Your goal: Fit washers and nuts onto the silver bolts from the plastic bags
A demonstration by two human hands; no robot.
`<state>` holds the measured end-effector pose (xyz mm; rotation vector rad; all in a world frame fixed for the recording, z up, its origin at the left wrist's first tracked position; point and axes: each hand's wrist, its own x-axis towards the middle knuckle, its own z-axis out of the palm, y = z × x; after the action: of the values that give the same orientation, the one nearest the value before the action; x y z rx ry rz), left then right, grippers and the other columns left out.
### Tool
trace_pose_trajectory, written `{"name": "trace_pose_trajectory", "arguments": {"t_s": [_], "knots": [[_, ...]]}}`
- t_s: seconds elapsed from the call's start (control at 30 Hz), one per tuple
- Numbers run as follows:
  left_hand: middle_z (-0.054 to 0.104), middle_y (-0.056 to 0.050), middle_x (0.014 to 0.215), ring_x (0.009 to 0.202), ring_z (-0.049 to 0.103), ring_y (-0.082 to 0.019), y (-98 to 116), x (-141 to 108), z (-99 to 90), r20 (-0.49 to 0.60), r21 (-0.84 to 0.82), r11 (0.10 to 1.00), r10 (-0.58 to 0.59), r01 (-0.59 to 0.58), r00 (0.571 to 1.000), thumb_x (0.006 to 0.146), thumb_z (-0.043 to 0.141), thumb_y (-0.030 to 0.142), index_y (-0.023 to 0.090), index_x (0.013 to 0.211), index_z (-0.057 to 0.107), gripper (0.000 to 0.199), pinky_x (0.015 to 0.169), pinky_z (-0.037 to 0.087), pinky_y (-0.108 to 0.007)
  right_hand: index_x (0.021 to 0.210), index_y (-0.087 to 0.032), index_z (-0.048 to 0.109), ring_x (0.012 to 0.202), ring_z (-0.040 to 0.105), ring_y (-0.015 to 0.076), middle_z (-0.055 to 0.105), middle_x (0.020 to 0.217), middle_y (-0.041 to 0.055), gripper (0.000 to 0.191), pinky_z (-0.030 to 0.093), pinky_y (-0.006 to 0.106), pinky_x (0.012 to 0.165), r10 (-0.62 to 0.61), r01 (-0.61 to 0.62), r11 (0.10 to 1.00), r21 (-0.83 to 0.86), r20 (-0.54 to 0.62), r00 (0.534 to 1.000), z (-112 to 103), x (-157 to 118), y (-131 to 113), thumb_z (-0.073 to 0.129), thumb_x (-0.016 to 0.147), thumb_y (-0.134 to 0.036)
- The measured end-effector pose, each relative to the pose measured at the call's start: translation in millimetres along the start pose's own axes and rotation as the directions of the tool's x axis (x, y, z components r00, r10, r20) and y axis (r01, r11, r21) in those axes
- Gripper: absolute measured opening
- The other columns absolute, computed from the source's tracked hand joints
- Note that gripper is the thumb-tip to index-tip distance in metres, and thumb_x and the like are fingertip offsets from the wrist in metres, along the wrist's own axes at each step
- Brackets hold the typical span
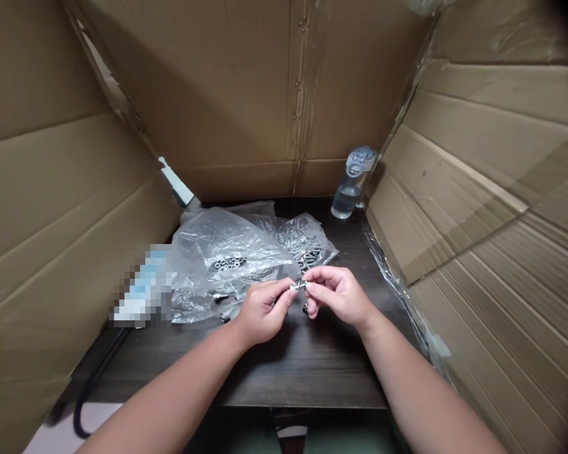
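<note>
Near the middle of the table, a small metal bolt [300, 285] is pinched at both ends between my hands. My left hand [265, 310] grips its left end with thumb and forefinger. Thumb and fingers of my right hand [337, 294] close on the right end; the fingertips hide any small part there. Just behind lies a clear plastic bag [227, 233] with a group of metal nuts [230, 263] at its middle. Another clear bag [307, 236], full of metal bolts, lies beyond my right hand. A loose dark-headed bolt [221, 297] lies left of my left hand.
Cardboard walls [483, 208] enclose the dark table [307, 372] at the back and both sides. A water bottle [350, 186] stands at the back right corner. A pale handled object [177, 186] leans at the back left. A black cable [92, 372] hangs over the left edge.
</note>
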<state>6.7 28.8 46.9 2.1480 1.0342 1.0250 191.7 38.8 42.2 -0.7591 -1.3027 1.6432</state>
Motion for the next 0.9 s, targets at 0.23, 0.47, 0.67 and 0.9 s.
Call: {"name": "trace_pose_trajectory", "arguments": {"t_s": [0.23,0.47,0.67,0.9], "knots": [[0.04,0.003,0.049,0.045,0.036,-0.008,1.0,-1.5,4.0,0.036,-0.3,0.926,-0.229,0.229,0.973,0.087,0.051,0.036,0.016,0.067,0.06,0.03,0.045,0.031,-0.021,0.089,-0.014,0.063,0.047,0.062,0.014,0.065,0.056,0.0005,0.022,0.055,0.028,0.049,-0.061,0.06,0.998,-0.017,-0.065,0.996,0.8,-0.3,3.6,0.071,0.076,-0.031],[0.037,0.006,0.042,0.037,0.031,-0.007,-2.7,-3.1,5.1,0.106,-0.529,0.749,-0.409,0.4,0.906,0.082,0.057,0.042,0.013,0.079,0.067,0.031,0.036,0.028,-0.02,0.092,-0.016,0.067,0.057,0.067,0.0158,0.068,0.064,0.0016,0.022,0.058,0.032,0.059,-0.113,0.109,0.993,-0.055,-0.078,0.991,-1.1,2.0,9.2,0.07,0.077,-0.031],[0.047,0.002,0.053,0.051,0.039,-0.009,5.7,-1.6,0.5,-0.038,-0.259,0.943,-0.224,0.207,0.974,0.087,0.052,0.032,0.015,0.07,0.065,0.027,0.05,0.033,-0.021,0.092,-0.015,0.066,0.058,0.067,0.0155,0.068,0.064,0.0018,0.022,0.058,0.031,0.059,-0.135,0.124,0.986,-0.108,-0.093,0.987,0.5,3.8,12.5,0.069,0.078,-0.032],[0.055,-0.001,0.058,0.053,0.048,-0.011,-1.5,-3.5,1.2,-0.086,0.055,0.998,0.044,-0.039,0.995,0.089,0.047,0.025,0.018,0.08,0.066,0.021,0.056,0.038,-0.023,0.091,-0.015,0.065,0.05,0.064,0.0134,0.064,0.065,0.0005,0.027,0.054,0.026,0.05,-0.074,0.062,0.99,-0.129,-0.094,0.993,0.3,3.9,14.4,0.066,0.079,-0.038]]}}
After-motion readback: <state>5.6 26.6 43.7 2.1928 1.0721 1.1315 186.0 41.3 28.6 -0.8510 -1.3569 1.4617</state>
